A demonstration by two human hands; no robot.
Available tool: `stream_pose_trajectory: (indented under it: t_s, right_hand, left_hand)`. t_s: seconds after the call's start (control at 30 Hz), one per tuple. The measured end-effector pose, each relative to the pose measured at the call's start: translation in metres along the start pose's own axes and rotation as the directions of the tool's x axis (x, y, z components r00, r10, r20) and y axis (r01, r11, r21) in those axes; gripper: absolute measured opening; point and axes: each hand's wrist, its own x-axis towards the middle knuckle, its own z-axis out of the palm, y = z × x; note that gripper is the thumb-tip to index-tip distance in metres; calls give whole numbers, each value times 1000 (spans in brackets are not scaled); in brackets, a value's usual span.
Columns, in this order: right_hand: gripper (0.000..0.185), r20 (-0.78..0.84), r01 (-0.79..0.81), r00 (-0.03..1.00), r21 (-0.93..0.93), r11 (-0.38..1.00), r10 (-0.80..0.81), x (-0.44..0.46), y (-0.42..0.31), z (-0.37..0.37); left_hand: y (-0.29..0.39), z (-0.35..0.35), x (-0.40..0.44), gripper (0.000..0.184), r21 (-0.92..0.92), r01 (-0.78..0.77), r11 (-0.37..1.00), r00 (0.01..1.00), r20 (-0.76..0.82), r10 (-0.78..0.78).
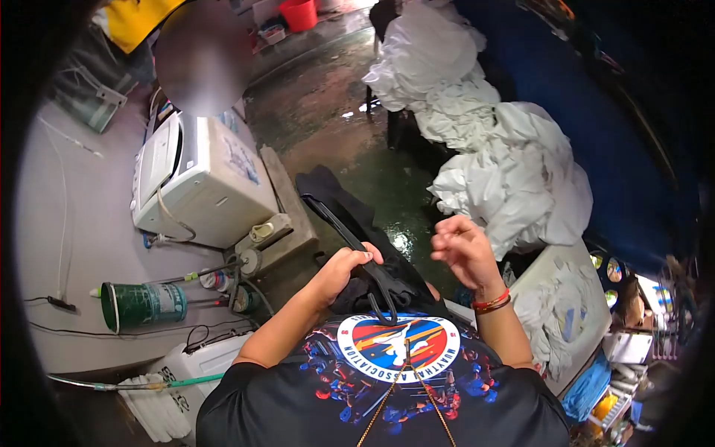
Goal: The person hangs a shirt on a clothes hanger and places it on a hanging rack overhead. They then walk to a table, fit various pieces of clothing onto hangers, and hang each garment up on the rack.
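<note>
My left hand (348,270) is closed around a black clothes hanger (333,217), whose curved hook points down toward my shirt. Dark fabric (363,211) lies along and behind the hanger, and where it joins the hanger is hard to make out. My right hand (463,249) is raised to the right of the hanger, with its fingers loosely bent and apart and nothing visible in them. Beyond it is a large heap of white cloth (514,175).
A white washing machine (216,179) stands on the left by a concrete ledge (290,223). Below it lies a green bucket (145,305). The floor (313,112) looks wet. At right is a white tub (588,279) with pale cloth. A red bucket (299,13) stands far back.
</note>
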Motion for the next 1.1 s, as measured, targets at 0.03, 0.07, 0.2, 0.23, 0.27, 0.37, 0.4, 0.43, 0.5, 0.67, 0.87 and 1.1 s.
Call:
stream_pose_trajectory:
  t_s: [0.03,0.07,0.2,0.23,0.27,0.37,0.4,0.43,0.5,0.67,0.87,1.1]
  right_hand:
    - [16,33,-81,995,-229,970,90,16,3,9]
    - [22,91,-127,974,-533,837,205,33,11,8]
    - [36,314,-20,850,-785,620,424,97,43,15]
    - [36,279,-139,813,-760,636,511,116,41,12]
    - [36,248,-259,765,-726,637,594,134,37,7]
    - [35,308,-349,689,-652,673,656,193,43,-18]
    - [35,364,-192,685,-746,638,631,216,43,-24]
    - [36,421,-25,672,-809,587,609,238,41,-29]
    - [31,413,73,669,-864,499,618,285,29,-29]
    - [17,224,-219,905,-482,848,361,385,-63,-23]
    - [15,505,-172,862,212,962,42,473,-130,-8]
    - [9,2,-307,947,-276,911,320,595,-120,31]
  left_hand:
    - [0,-13,2,27,4,-13,1000,1000,-22,13]
    - [1,-21,6,25,9,-46,999,997,-68,46]
    - [15,-53,21,20,-226,18,974,993,-110,-44]
    - [23,-56,26,19,-317,-6,948,995,-101,-27]
    - [28,-61,32,18,-403,-28,915,996,-93,-11]
    - [34,-88,63,18,-490,-22,872,994,-104,-34]
    - [36,-98,77,18,-515,10,857,989,-119,-83]
    - [37,-109,94,19,-546,-1,838,990,-121,-78]
    - [46,-126,127,20,-606,-20,796,990,-121,-67]
    - [91,-163,194,19,-565,-16,825,957,-249,-152]
    - [138,-191,244,22,-673,-213,709,971,-224,79]
    - [174,-261,295,28,-201,-257,945,921,-347,177]
